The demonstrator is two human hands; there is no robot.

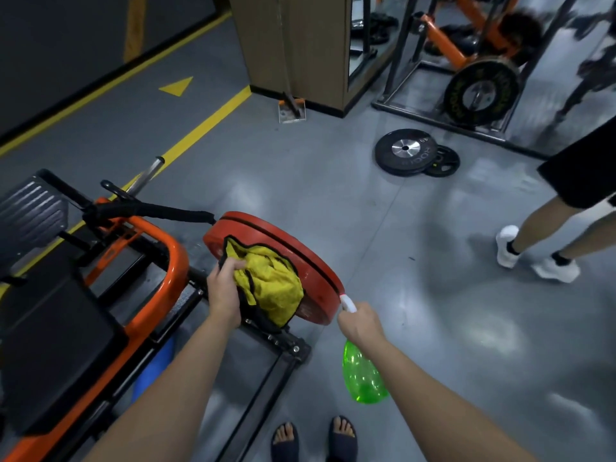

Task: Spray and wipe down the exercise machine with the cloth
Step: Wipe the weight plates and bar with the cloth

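Holds cloth (271, 283) against red plate (263, 228) with curled fingers of left hand (224, 286); grips spray bottle (364, 375) in right hand (361, 323), arms outstretched.

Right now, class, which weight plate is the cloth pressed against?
The round red weight plate on the orange machine, under the yellow cloth; the black plates on the floor lie apart.

Head-worn view, forward and down
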